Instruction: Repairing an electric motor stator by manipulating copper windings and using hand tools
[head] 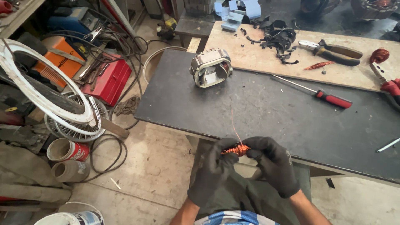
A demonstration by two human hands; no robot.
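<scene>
at the near edge of the dark table, both gloved hands meet over a small bundle of copper wire. the left hand is curled closed, its fingertips pinching the left end of the bundle, and the right hand is likewise closed around the right end, so the wire sits between the two, just off the table's front edge and above the person's lap. one thin loose strand rises from the bundle and stands up over the tabletop. farther back on the table, well apart from the hands, a metal motor core rests near the left corner. a red-handled screwdriver lies to the right of it, pointing along the table. behind it a wooden board carries a heap of black scraps, a pair of pliers and a twisted piece of copper wire. on the floor to the left lie a white fan guard, a red toolbox and two cans.
</scene>
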